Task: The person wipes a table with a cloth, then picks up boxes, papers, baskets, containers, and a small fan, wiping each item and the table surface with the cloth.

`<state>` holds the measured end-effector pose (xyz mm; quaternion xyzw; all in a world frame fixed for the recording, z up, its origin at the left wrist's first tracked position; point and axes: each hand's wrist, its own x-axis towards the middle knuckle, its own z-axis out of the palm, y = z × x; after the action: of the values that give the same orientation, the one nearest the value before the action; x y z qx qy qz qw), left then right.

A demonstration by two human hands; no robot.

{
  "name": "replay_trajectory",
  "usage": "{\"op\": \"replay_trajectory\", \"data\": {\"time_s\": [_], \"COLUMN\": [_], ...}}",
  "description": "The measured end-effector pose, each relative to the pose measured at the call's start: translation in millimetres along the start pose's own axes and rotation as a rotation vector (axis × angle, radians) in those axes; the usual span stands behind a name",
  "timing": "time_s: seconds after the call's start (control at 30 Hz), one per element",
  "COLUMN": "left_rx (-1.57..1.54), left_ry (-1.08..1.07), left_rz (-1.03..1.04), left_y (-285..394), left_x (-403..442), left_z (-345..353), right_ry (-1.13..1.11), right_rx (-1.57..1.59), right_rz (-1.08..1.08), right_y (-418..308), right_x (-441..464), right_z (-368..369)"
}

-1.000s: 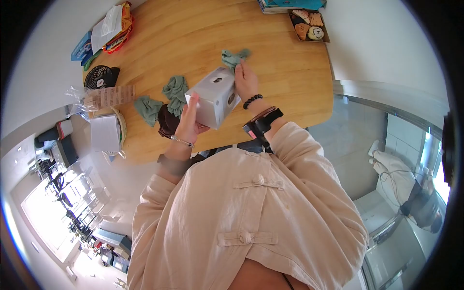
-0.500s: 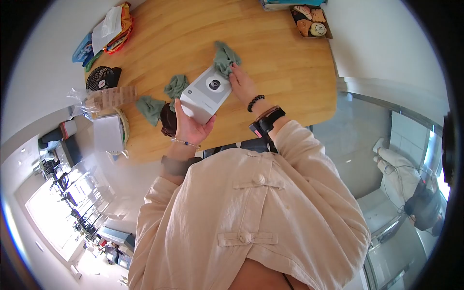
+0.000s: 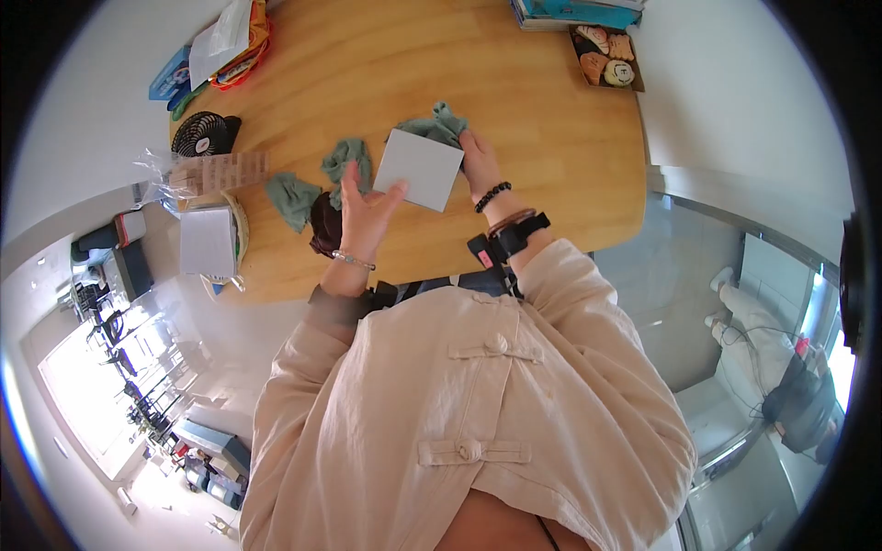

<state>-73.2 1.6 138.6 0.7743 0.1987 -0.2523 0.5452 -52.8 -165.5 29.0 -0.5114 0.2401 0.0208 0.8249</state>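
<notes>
A white box (image 3: 419, 171) shows a plain face towards the camera. My left hand (image 3: 366, 213) is at its left edge, the thumb touching the box and the fingers spread apart from it. At the box's far right corner my right hand (image 3: 478, 160) has its fingers closed on a green cloth (image 3: 434, 125), which lies partly behind the box. Two more crumpled green cloths, one (image 3: 348, 160) beyond my left hand and another (image 3: 292, 199) farther left, lie on the wooden table (image 3: 542, 174). A dark brown cloth (image 3: 325, 223) is beside my left wrist.
Along the left side are a black fan (image 3: 204, 135), a clear plastic package (image 3: 219, 174), a basket with papers (image 3: 208, 242) and an orange bag (image 3: 248, 55). A tray of cookie-like items (image 3: 606, 60) and books (image 3: 579, 13) sit far right. A person (image 3: 781, 367) is at right.
The box has turned from its camera-picture side to a blank face. My left hand's fingers have come off the box and spread. The green cloth in my right hand has moved with the box.
</notes>
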Motion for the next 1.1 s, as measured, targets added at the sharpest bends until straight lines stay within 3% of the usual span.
{"op": "replay_trajectory", "data": {"time_s": [0.07, 0.1, 0.17, 0.23, 0.3, 0.33, 0.37, 0.4, 0.43, 0.5, 0.57, 0.67, 0.7, 0.73, 0.77, 0.83, 0.9, 0.93, 0.97, 1.0, 1.07, 1.1], "left_rx": [0.228, 0.220, 0.769, 0.778, 0.694, 0.596, 0.447, 0.295, 0.407, 0.510, 0.560, 0.653, 0.740, 0.733, 0.745, 0.741, 0.572, 0.564, 0.558, 0.480, 0.404, 0.417], "left_ry": [0.042, 0.047, -0.117, -0.174, -0.249, -0.267, -0.287, -0.310, -0.365, -0.414, -0.443, -0.359, -0.331, -0.327, -0.274, -0.215, -0.266, -0.225, -0.225, -0.260, -0.284, -0.248], "left_rz": [0.608, 0.610, 0.704, 0.636, 0.444, 0.329, 0.536, 0.740, 0.779, 0.846, 0.554, 0.849, 0.995, 1.008, 1.134, 1.273, 0.532, 0.707, 0.704, 0.711, 0.724, 0.732], "left_y": [16, 24, 38, 44, 48, 40, 13, -8, -9, 10, 25, 6, 4, -2, -8, -4, 16, 28, 28, 27, 23, 18], "left_x": [3, 2, 2, 4, 7, 9, 21, 32, 32, 29, 20, 36, 38, 40, 40, 39, 11, 4, 3, 5, 9, 12], "left_z": [-2, -3, -6, -7, -2, 1, 4, 5, -1, -1, -3, 1, 1, -1, -4, -3, 2, 3, 3, 3, 0, 2], "right_ry": [0.051, 0.099, 0.135, 0.046, 0.147, -0.057, -0.245, -0.286, -0.330, -0.277, -0.249, -0.145, -0.266, -0.389, -0.383, -0.279, -0.214, -0.088, 0.032, 0.028, 0.092, 0.089], "right_rx": [0.117, 0.184, 0.243, -0.062, -0.360, -0.775, -1.203, -1.272, -1.340, -1.365, -1.369, -1.433, -1.455, -1.476, -1.485, -1.417, -1.454, -1.086, -0.715, -0.716, -0.234, -0.235], "right_rz": [-0.017, 0.038, 0.090, -0.187, -0.578, -0.649, -0.687, -0.804, -0.907, -0.895, -0.853, -0.835, -0.844, -0.851, -0.857, -0.969, -0.896, -0.691, -0.490, -0.491, -0.084, -0.084], "right_y": [-6, -15, -38, -63, -45, -64, -82, -83, -80, -87, -89, -90, -83, -77, -74, -70, -78, -68, -58, -46, -20, 0], "right_x": [-10, -20, -43, -65, -66, -74, -83, -85, -85, -84, -81, -84, -87, -91, -97, -107, -97, -83, -71, -66, -54, -52], "right_z": [1, 3, 10, 21, 31, 32, 34, 31, 30, 34, 43, 47, 39, 31, 21, 3, 5, 7, 5, -1, -10, -18]}}
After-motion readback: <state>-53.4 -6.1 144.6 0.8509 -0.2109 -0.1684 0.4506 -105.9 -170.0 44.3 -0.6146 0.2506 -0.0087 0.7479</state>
